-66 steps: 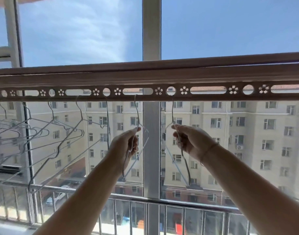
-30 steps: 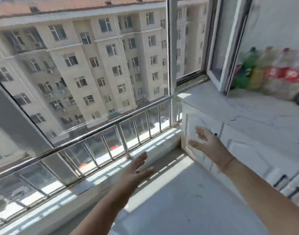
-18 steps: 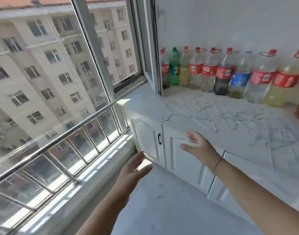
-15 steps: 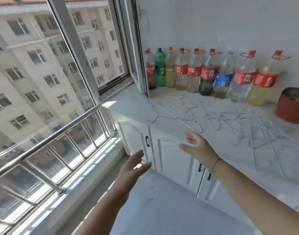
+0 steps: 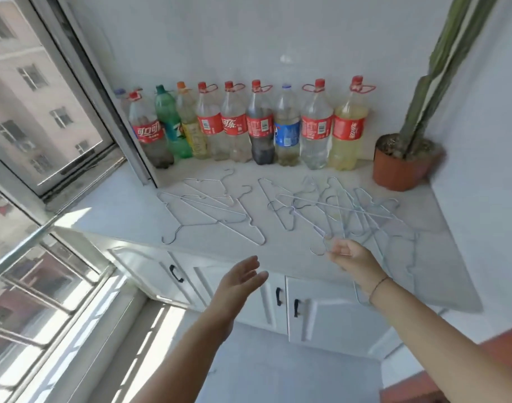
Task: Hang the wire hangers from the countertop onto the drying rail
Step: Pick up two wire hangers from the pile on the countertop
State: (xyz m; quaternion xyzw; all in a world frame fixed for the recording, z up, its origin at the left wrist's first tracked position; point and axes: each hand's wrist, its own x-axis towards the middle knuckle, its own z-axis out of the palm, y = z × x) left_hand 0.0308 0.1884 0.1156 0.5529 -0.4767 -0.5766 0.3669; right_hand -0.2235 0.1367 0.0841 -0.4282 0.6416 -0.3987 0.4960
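Several thin wire hangers lie flat on the white countertop [image 5: 118, 210]: a loose group on the left [image 5: 208, 212] and a tangled pile on the right [image 5: 353, 210]. My right hand [image 5: 355, 261] is over the front of the right pile, fingers apart, with its fingertips at the hook of the nearest hanger [image 5: 318, 248]; I cannot see a closed grip. My left hand [image 5: 240, 279] hovers open and empty in front of the counter edge, below the left group. The drying rail is out of view.
A row of plastic drink bottles [image 5: 249, 126] stands along the back wall. A potted cactus [image 5: 400, 164] fills the back right corner. An open window sash [image 5: 124, 120] juts over the counter's left end. White cabinet doors [image 5: 161, 274] are below, and a metal railing [image 5: 25, 242] runs along the left.
Both hands let go of hangers hung on the rail and dropped. The view swung right and down to the countertop, and my right hand reached the near hanger pile.
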